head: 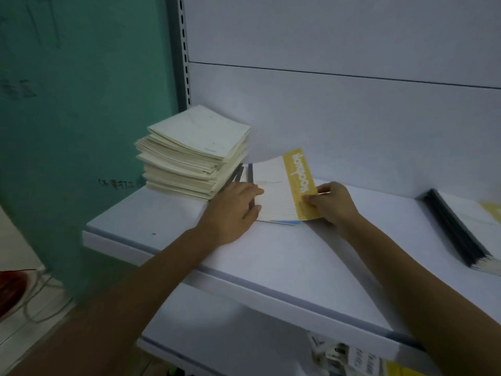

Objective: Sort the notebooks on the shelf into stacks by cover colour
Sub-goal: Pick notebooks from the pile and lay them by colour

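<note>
So from where I'm watching the feed: the tall cream stack (195,156) sits at the left end of the white shelf (271,253), and everything's happening just to the right of it. A yellow-banded notebook (273,191) lies right beside the stack's base, on top of a blue-edged notebook (287,222) that only peeks out underneath. The left hand (233,210) rests on the edge nearest the stack, fingers laid out fairly straight and not really curled round anything. The right hand (333,203) is on the side away from the stack, pinching the yellow band between thumb and curled fingers. A couple of dark spines (238,173) lean against the stack's right side. Well off to the right of the stack there's a dark-spined pile (458,229). A green wall (81,104) is left of the stack. It's a bit blurry tbh.
</note>
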The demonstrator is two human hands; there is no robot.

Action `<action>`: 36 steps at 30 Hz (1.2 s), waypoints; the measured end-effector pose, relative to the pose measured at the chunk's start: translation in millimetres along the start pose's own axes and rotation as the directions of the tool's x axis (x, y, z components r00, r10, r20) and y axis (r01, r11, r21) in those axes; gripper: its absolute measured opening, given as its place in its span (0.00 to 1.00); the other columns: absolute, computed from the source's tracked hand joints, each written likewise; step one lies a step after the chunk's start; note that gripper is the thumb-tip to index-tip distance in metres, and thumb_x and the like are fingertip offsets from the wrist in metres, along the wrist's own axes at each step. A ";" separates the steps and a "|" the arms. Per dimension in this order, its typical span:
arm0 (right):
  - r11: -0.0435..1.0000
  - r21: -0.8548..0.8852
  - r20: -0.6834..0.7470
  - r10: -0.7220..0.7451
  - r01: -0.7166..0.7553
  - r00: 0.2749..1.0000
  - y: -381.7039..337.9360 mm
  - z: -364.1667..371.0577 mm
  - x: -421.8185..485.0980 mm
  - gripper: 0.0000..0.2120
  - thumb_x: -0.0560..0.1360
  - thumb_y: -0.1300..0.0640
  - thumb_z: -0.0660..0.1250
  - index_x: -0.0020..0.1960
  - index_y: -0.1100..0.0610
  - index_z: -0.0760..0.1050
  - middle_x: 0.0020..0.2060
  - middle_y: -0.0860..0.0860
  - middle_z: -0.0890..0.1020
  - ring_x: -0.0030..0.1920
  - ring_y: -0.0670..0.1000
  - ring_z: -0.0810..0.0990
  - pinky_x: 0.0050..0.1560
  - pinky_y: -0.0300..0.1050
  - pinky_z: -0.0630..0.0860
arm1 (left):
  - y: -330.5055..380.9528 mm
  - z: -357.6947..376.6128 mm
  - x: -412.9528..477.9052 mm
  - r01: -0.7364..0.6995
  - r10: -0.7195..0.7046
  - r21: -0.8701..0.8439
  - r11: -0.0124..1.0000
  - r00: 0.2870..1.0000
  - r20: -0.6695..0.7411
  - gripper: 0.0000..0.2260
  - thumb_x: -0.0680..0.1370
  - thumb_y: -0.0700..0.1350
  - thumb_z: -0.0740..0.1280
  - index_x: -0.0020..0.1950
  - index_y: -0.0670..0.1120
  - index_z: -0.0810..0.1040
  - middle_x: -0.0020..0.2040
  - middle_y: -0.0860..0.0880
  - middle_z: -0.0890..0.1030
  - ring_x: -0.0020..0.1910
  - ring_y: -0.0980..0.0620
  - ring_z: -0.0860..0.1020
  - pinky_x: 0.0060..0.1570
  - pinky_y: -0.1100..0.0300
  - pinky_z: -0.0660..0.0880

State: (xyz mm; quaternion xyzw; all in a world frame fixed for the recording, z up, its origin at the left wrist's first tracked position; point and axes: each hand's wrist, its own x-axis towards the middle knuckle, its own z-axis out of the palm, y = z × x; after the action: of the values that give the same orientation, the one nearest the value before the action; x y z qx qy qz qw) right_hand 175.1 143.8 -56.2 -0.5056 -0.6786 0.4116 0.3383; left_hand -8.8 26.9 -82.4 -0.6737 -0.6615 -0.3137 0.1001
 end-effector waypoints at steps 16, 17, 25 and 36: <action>0.937 0.349 -0.333 0.119 0.005 0.936 -14.2 -33.3 -68.1 0.08 0.79 0.60 0.61 0.58 0.56 0.73 0.47 0.53 0.80 0.41 0.49 0.79 0.34 0.41 0.75 | 9.9 -5.8 3.1 -0.121 0.048 0.249 0.961 0.959 0.279 0.26 0.76 0.66 0.56 0.60 0.48 0.76 0.54 0.47 0.80 0.52 0.47 0.79 0.45 0.56 0.74; 0.924 0.383 -0.342 0.145 -0.003 0.929 -13.2 -35.1 -74.7 0.08 0.79 0.60 0.61 0.58 0.56 0.73 0.46 0.52 0.80 0.41 0.49 0.79 0.34 0.42 0.75 | 11.6 -6.1 2.8 -0.218 0.163 0.268 0.938 0.964 0.212 0.23 0.78 0.64 0.56 0.55 0.46 0.78 0.48 0.47 0.82 0.45 0.46 0.80 0.38 0.57 0.72; 0.815 0.579 -0.404 0.276 0.010 0.872 -8.7 -42.8 -124.9 0.11 0.81 0.60 0.60 0.63 0.58 0.70 0.48 0.53 0.78 0.41 0.51 0.77 0.34 0.44 0.72 | 10.1 -25.2 -18.6 -0.426 0.369 0.401 0.811 0.905 0.213 0.19 0.79 0.38 0.58 0.71 0.46 0.67 0.52 0.43 0.80 0.43 0.40 0.80 0.37 0.53 0.74; 0.875 0.483 -0.505 0.257 0.024 0.824 -1.2 -38.5 -175.6 0.14 0.81 0.59 0.58 0.67 0.56 0.66 0.55 0.56 0.76 0.45 0.52 0.78 0.32 0.44 0.76 | 15.6 -38.8 -36.4 -0.519 0.604 0.356 0.777 0.775 -0.186 0.19 0.74 0.32 0.62 0.65 0.37 0.76 0.60 0.35 0.79 0.53 0.40 0.81 0.42 0.48 0.81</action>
State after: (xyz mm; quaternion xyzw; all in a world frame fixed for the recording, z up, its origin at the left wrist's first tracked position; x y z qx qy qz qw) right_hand 254.0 -17.5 -46.0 -0.5473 -0.3975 0.4192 0.6056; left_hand -2.6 -26.2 -67.8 -0.7664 -0.4432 -0.2656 0.3816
